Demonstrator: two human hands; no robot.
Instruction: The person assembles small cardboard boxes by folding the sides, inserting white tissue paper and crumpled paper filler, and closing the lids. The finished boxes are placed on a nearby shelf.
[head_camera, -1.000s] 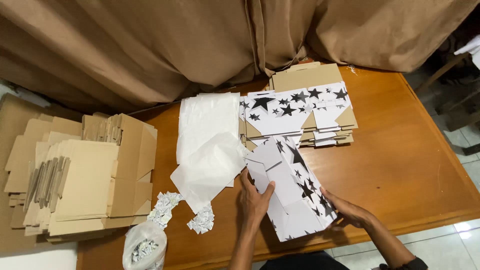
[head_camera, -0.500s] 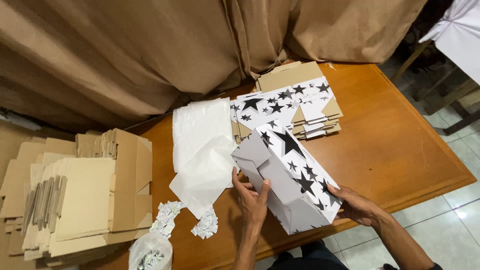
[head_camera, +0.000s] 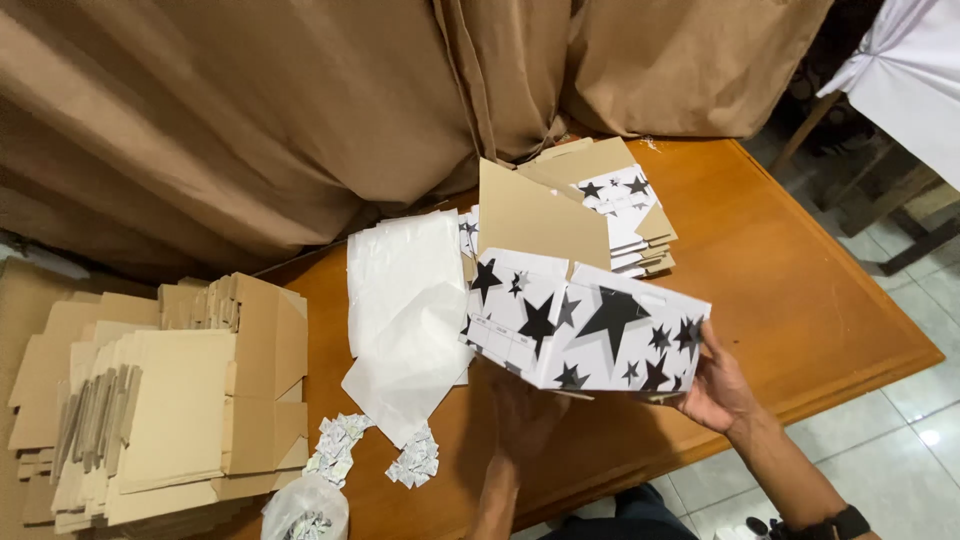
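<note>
Cupping star-printed box, right hand, left hand seemingly beneath

Small packing workshop: wooden table, stacks of flat cardboard boxes, white paper sheets, brown curtain backdrop.

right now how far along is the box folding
One star-printed box is popped open into shape and held off the table, the right hand at its end and the left hand beneath it; its brown top flap stands open. No finished boxes show. A stack of flat star-printed blanks and a larger pile of flat brown cardboard blanks remain unfolded.
</note>
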